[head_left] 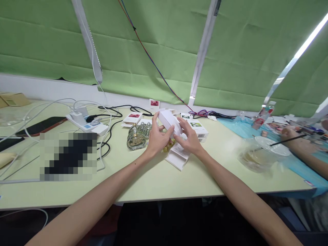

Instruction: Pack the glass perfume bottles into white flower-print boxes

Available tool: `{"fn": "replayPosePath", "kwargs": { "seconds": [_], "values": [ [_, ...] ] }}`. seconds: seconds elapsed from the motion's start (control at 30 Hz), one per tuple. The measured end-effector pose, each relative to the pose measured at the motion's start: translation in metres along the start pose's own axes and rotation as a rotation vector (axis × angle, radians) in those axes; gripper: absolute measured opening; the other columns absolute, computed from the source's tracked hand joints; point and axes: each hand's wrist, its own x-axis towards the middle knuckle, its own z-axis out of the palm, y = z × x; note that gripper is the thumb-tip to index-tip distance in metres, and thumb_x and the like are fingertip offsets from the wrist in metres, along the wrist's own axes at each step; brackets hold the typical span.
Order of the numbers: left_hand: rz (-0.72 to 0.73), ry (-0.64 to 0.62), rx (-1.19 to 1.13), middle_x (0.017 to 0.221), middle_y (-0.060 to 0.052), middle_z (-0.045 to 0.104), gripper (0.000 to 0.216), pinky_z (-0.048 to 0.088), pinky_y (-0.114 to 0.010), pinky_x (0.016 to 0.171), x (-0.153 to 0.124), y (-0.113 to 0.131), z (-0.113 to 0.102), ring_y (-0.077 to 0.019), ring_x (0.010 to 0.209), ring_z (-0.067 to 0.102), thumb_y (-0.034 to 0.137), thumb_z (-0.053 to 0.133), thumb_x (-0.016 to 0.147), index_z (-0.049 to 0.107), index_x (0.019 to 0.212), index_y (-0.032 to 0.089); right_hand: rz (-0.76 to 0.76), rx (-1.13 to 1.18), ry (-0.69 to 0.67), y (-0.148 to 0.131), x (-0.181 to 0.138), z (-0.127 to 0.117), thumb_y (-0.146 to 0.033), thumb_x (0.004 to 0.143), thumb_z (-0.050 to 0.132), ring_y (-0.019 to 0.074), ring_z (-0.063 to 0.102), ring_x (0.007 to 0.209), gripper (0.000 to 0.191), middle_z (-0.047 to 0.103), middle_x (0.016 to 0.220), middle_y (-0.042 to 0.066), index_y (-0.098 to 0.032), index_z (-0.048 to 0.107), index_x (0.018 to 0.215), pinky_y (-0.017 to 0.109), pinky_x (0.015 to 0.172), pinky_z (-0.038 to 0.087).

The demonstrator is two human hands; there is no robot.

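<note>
A small white cardboard box (167, 119) is held up above the table between both hands. My left hand (159, 136) grips its left side, thumb across the near face. My right hand (190, 136) closes on the right end with thumb and fingers. Under the hands lies another white carton (178, 155) with small print. Beside it, partly hidden by my left hand, is a yellow glass object (167, 146). Clear glass perfume bottles (136, 138) stand just left of my left hand.
White boxes with red pictures (132, 118) and green pictures (198, 127) lie behind. A power strip (83, 123) with tangled cables is at left, near a phone (41, 126). Rightward are a lidded plastic cup (256, 155), a bottle (263, 115) and another person's arm (302, 150).
</note>
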Motion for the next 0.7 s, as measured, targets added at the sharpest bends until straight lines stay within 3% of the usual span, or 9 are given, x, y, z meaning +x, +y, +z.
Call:
{"fn": "replayPosePath", "kwargs": {
  "seconds": [0.47,0.7],
  "values": [
    [0.002,0.002,0.011,0.114,-0.015,0.071,0.091,0.052,-0.023,0.044,-0.0004,-0.0001,0.0004,-0.0115,0.045,0.064,0.042,0.069,0.084,0.012,0.155,0.030,-0.025,-0.014,-0.008,-0.0022,0.0005,0.0001,-0.034,0.084,0.064,0.0301,0.048,0.139,0.067,0.047,0.153,0.013,-0.021,0.045,0.147,0.043,0.101,0.054],
    [0.007,0.000,-0.013,0.100,-0.010,0.073,0.093,0.051,-0.021,0.041,0.0001,-0.0004,0.0015,-0.0120,0.045,0.064,0.039,0.069,0.084,0.009,0.155,0.027,-0.029,-0.025,-0.016,0.0010,0.0003,0.0001,-0.035,0.083,0.064,0.0307,0.051,0.136,0.068,0.048,0.153,0.014,-0.020,0.045,0.147,0.044,0.100,0.053]
  ]
}}
